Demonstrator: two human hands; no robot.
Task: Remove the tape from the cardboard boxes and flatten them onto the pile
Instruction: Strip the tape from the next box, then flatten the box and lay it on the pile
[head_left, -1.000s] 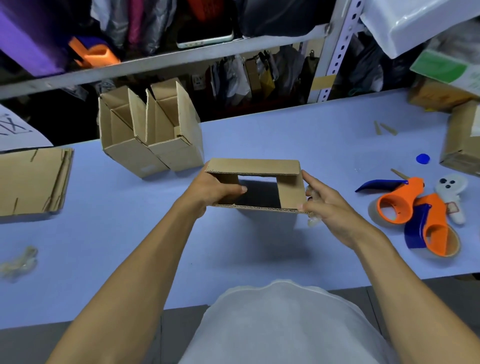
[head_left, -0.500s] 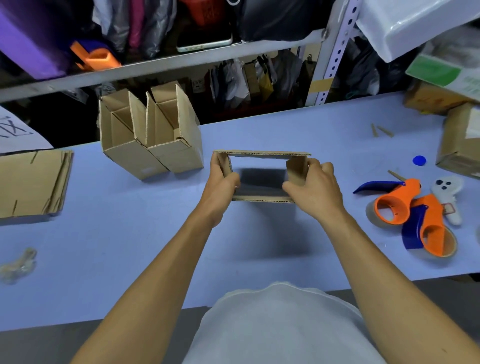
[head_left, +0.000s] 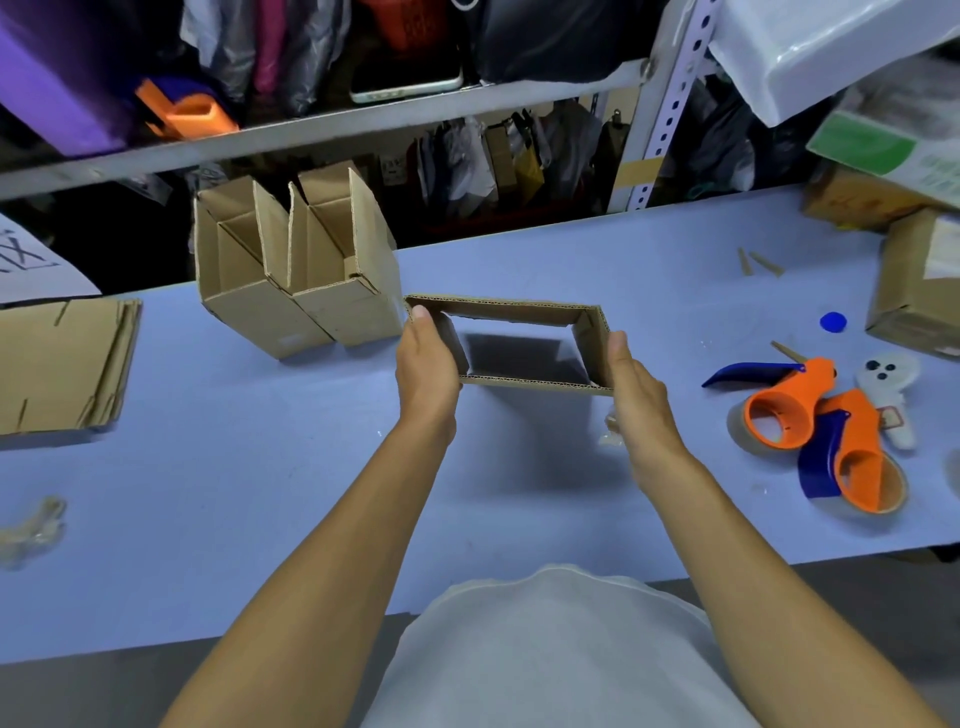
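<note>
While both hands hold the work above the bench, the station reads as follows.

Bench: blue worktable (head_left: 208, 493), with metal shelving behind it.

Pile: flattened cardboard stack (head_left: 62, 364) at the far left edge, well apart from the hands.

Waiting boxes: two open cartons (head_left: 291, 270), flaps up, leaning together just left of the held box.

Held box: open cardboard sleeve (head_left: 506, 306), raised above the table centre, both ends open so the surface shows through. A second ago a top panel faced the viewer; it has since been turned end-on, and the right hand has shifted from under the right corner to the right wall.

Tape dispensers: two orange-and-blue units (head_left: 810, 421), lying at the right, untouched.

Left hand (head_left: 426, 369): fingers curled round the left wall, thumb on the upper rim.

Right hand (head_left: 631, 384): thumb up along the right wall's outside; the other fingers are hidden, so the grip is judged to be a clamp.

Tape scraps: a crumpled wad (head_left: 31, 525) at the left edge.

Status: tape appears off this box; opposing grips suit collapsing it sideways, then moving it to the pile.
</note>
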